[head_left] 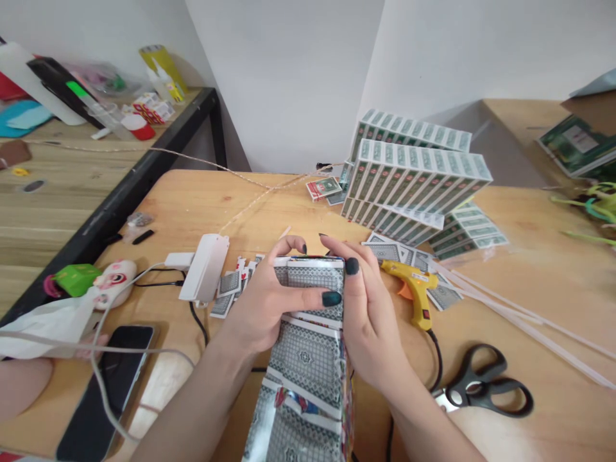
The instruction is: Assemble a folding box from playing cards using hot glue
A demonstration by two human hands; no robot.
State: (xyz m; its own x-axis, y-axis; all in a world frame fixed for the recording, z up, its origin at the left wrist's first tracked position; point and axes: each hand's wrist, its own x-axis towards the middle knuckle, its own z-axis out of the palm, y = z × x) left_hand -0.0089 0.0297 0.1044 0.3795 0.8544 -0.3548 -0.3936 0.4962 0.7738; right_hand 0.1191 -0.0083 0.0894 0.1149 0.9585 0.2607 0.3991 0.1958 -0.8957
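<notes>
A long strip-like piece built from overlapping playing cards, with grey patterned backs, runs from the bottom edge up to both hands. My left hand is closed around its far end, thumb flat across the top card. From the other side my right hand grips the right edge, thumb near the far corner; the fingers beneath are partly hidden. A yellow glue gun lies just right of my right hand. Loose playing cards are scattered left of my left hand, and more cards lie beyond the glue gun.
Stacked card boxes stand at the back right. Black-handled scissors and clear glue sticks lie on the right. A white power strip, cables and a phone occupy the left. A second table adjoins at left.
</notes>
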